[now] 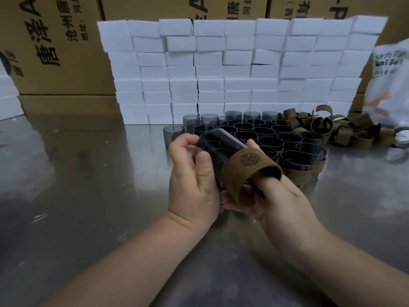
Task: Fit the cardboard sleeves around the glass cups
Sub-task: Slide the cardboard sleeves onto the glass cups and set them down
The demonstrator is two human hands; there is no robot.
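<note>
Just above the frame's centre stands a cluster of smoky grey glass cups [261, 134], mouths up; those at its right edge wear brown bands. To its right lies a loose pile of cardboard sleeves [345, 129]. At centre, a tilted dark glass cup [218, 147] carries an olive-brown sleeve [245, 167], stamped with a flower, on its nearer end. The left hand [192, 182] curls round the cup, thumb along its side. The right hand [274, 202] grips the sleeve, one finger inside its open end. Beneath is a reflective steel table [77, 173]; behind, matte white boxes [232, 69].
</note>
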